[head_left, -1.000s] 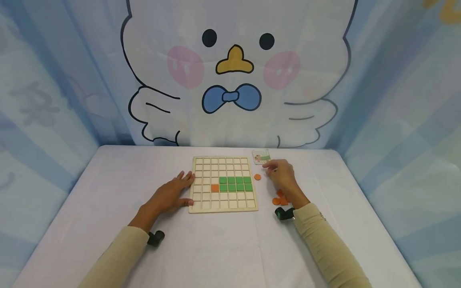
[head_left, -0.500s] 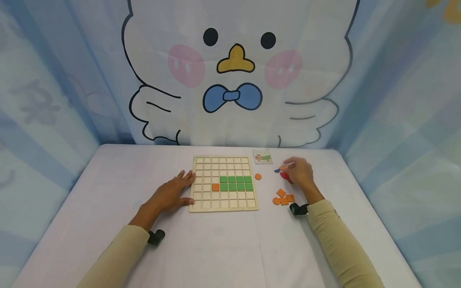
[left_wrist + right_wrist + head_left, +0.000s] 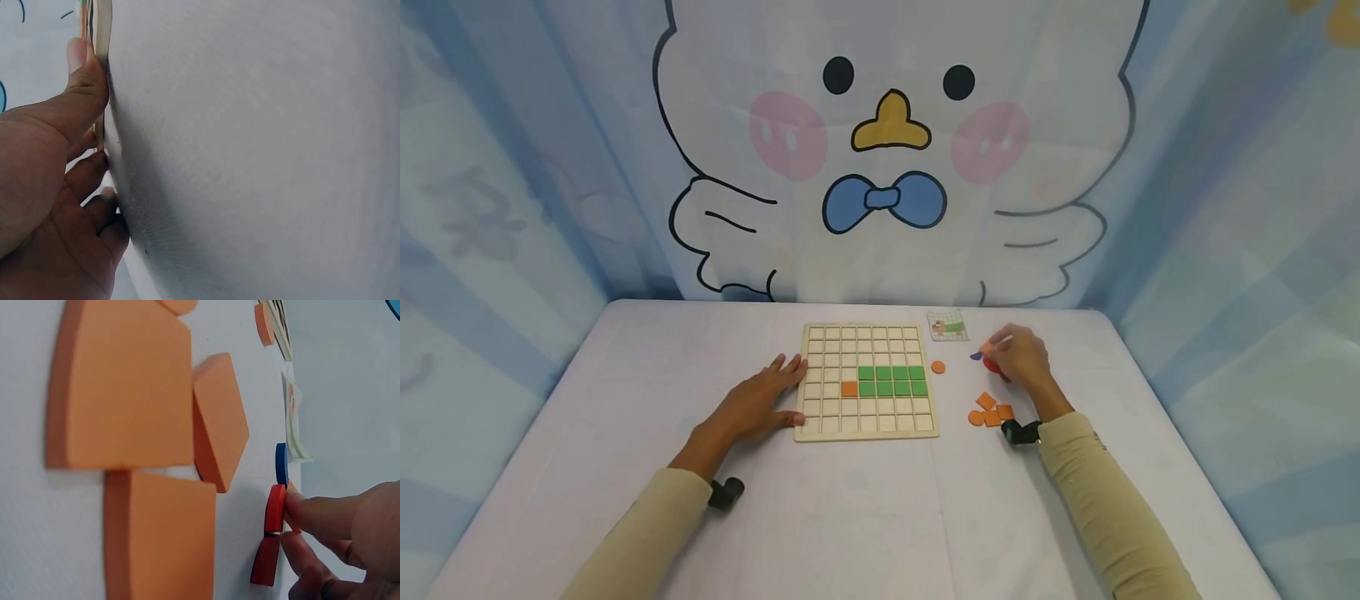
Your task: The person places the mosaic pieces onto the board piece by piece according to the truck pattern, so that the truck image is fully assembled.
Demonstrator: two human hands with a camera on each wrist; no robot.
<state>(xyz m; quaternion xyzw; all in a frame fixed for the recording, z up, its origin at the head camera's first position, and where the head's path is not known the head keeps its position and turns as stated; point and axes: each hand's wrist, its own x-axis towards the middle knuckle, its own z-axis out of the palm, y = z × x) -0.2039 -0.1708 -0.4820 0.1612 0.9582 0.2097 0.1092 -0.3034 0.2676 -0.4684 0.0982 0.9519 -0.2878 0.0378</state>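
Note:
A wooden grid board [image 3: 833, 425] lies on the table, with green square tiles [image 3: 892, 381] and an orange square tile [image 3: 849, 389] set in its cells. My left hand [image 3: 758, 404] rests against the board's left edge with fingers spread, thumb at the near corner in the left wrist view. To the board's right, my right hand [image 3: 1021, 357] pinches an orange tile [image 3: 987, 347], partly hidden by the fingers. Close by its fingertips are a blue piece [image 3: 281, 464] and two red pieces [image 3: 275, 509], which the hand partly covers in the head view.
A picture card [image 3: 947, 326] lies beyond the board's right corner. One orange round piece [image 3: 938, 367] sits beside the board. Several orange pieces [image 3: 992, 418] are grouped nearer the right wrist. A printed curtain [image 3: 880, 267] hangs behind the table.
My right hand has moved right from beside the card to the red and blue pieces, uncovering the orange group. It now has an orange tile at its fingertips. My left hand stays put.

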